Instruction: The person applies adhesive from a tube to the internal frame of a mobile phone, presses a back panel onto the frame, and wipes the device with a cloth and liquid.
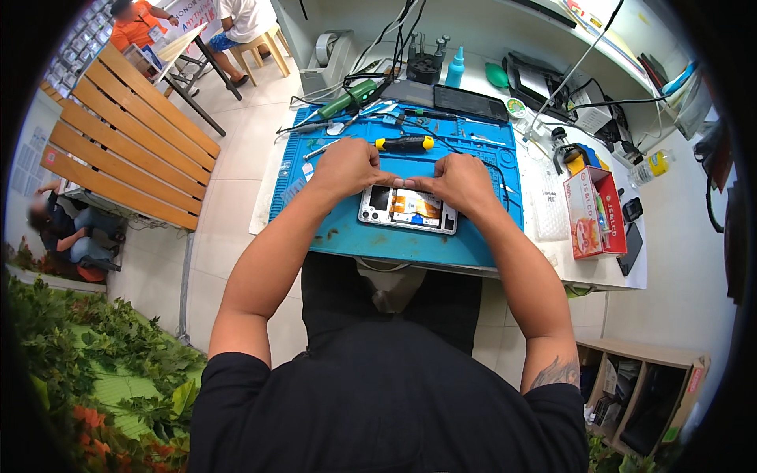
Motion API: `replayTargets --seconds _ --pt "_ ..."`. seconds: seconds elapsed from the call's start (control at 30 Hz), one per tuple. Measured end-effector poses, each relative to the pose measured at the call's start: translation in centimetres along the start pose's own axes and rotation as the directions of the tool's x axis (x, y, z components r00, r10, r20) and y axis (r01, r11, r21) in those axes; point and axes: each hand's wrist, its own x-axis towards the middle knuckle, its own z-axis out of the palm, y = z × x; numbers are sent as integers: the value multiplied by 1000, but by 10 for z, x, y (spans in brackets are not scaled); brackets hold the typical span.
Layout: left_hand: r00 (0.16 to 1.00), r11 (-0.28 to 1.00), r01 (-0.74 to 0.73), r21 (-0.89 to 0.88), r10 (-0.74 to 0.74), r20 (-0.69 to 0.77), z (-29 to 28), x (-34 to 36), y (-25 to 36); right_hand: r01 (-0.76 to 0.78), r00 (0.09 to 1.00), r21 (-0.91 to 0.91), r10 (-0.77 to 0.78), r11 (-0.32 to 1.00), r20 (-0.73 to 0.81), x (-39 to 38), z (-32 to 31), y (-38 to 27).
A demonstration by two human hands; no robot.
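An opened smartphone lies on the blue repair mat near its front edge, with orange flex cable and inner parts exposed. My left hand and my right hand meet at its far edge. Both thumbs press there, tips nearly touching, and the other fingers are curled, partly hidden behind. Just beyond my hands lies a yellow-and-black screwdriver. A thin metal tool rests beside my left hand. Farther back on the mat are a black-handled tool and a green-handled pen-shaped tool.
A dark phone-sized panel, a blue bottle and a tool holder stand at the back. Cables hang there. A red-and-white box sits at right. A slatted wooden bench and other people are at left.
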Motion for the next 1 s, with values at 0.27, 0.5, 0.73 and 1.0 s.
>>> replayTargets --seconds 0.27,0.5,0.73,1.0 --pt "987 952 41 -304 9 162 -12 -4 -34 7 997 24 -9 1000 81 -2 -12 16" --pt "986 938 -29 -345 84 146 -15 -10 -41 -6 988 192 -23 981 153 5 -16 48" --pt "965 923 -35 -382 130 226 -17 -15 -45 -22 986 223 -16 975 167 5 -15 40" --pt "966 927 -2 -374 99 240 -20 -17 -40 -46 994 85 38 995 99 0 -7 7"
